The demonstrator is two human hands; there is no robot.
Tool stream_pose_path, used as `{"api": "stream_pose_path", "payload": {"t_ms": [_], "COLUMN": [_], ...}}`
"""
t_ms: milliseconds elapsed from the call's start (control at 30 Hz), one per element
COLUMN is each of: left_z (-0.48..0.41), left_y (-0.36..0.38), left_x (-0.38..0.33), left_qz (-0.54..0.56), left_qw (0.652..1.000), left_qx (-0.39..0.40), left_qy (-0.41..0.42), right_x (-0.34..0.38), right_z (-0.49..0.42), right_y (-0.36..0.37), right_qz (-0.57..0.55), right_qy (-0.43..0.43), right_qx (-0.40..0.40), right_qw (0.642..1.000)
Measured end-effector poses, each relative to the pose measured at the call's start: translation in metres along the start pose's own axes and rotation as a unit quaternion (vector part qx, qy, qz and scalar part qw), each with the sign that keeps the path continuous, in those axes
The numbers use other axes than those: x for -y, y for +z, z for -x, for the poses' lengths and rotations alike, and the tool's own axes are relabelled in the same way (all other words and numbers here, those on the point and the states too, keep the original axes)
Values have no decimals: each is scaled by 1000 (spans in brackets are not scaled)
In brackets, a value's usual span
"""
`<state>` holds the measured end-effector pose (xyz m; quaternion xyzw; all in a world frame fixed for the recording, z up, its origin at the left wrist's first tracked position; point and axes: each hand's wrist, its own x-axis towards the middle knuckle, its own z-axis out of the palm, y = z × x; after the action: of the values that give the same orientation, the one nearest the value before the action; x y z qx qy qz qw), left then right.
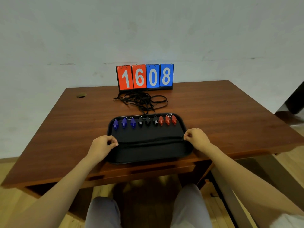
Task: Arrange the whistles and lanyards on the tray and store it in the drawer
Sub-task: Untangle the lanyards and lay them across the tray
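Observation:
A black tray [148,157] sits at the desk's near edge, lined with a black mat [148,133]. Along the mat's far side lie three blue whistles [124,123], three black whistles [147,121] and three red whistles [167,120] in a row. A tangle of black lanyards [141,100] lies on the desk just beyond the tray. My left hand [102,145] pinches the mat's near left corner. On the other side my right hand [196,138] pinches the near right corner. The mat's near edge is lifted in a fold.
A flip scoreboard [144,76] reading 1608 stands at the back of the wooden desk [222,116] against the wall. A cable hole [81,95] is at the back left. A drawer front [141,171] shows under the desk's near edge, above my knees.

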<state>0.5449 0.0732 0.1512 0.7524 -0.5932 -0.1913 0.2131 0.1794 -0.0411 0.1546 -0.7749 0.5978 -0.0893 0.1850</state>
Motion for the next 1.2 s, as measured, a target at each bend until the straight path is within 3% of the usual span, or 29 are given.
{"api": "stream_pose_path", "payload": {"t_ms": [333, 500, 633, 1000, 1200], "left_z": [6, 4, 3, 1, 7], "left_y": [11, 10, 13, 14, 22], "left_x": [7, 7, 4, 3, -10], "left_qz": [-89, -157, -168, -199, -200], "left_qw": [993, 985, 982, 978, 972], "left_qx": [-75, -75, -84, -61, -113], "left_qy": [19, 9, -1, -4, 51], "right_x": [0, -2, -2, 1, 14], "right_z": [2, 3, 4, 9, 15], "right_y": [7, 12, 13, 11, 7], "right_qz": [139, 202, 205, 210, 215], "right_qy": [-49, -77, -78, -50, -74], "right_qx": [-22, -59, -95, -75, -98], "right_qw": [989, 975, 971, 973, 969]}}
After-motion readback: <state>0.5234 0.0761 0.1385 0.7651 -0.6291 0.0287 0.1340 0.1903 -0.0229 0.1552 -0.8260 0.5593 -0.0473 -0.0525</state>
